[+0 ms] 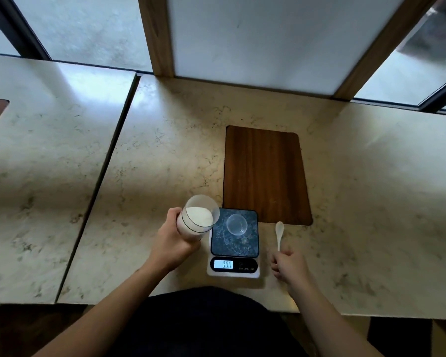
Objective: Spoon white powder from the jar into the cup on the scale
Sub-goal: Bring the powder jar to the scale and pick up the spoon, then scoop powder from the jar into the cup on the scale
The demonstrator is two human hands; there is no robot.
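White powder fills the lower part of the clear jar [197,217], gripped and tilted by the left hand [174,237] just left of the scale [233,243].
The empty clear cup [237,224] sits on the scale's dark platform. The right hand [289,265] is curled, fingertips at the white spoon [279,234] handle; actual grasp cannot be determined. A wooden board [264,173] lies behind, on the marble-pattern counter [152,163] below windows.

cup [237,224] on scale [233,240], on bench [165,155]; jar [196,217] left of scale, spoon [279,234] right, board [265,173] behind.
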